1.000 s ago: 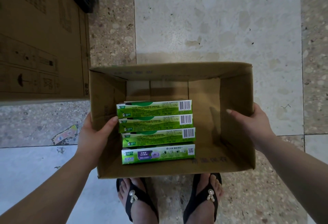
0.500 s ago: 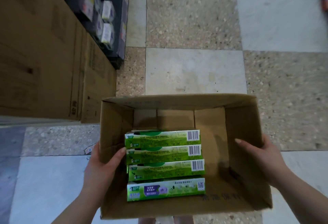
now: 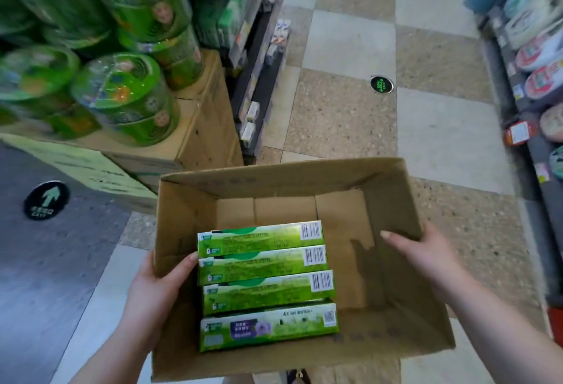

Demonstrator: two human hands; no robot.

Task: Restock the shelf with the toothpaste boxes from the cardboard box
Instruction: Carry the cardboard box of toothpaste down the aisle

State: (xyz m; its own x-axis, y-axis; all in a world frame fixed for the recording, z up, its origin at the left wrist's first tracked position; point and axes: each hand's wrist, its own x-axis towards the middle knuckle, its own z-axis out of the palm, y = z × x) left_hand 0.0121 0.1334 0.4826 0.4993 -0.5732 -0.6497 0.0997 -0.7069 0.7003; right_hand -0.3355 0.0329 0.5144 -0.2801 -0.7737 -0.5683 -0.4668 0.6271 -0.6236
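I carry an open cardboard box (image 3: 274, 179) in front of me above the shop floor. Inside it, on the left, several green toothpaste boxes (image 3: 262, 274) lie side by side. My left hand (image 3: 152, 295) grips the box's left wall, thumb inside next to the toothpaste. My right hand (image 3: 426, 255) grips the right wall, thumb inside. A dark shelf unit (image 3: 259, 57) with small packs stands ahead on the left.
Green round packs (image 3: 122, 91) are stacked on large cartons (image 3: 201, 134) at the left. Another shelf (image 3: 536, 79) with wrapped goods runs along the right edge. A checkered tile aisle (image 3: 344, 109) lies between them. A dark mat with an arrow sticker (image 3: 45, 201) is lower left.
The view has lifted from the floor at my feet to the aisle ahead; the shelves and green stacked packs came into sight. Both hands keep the same hold on the box.
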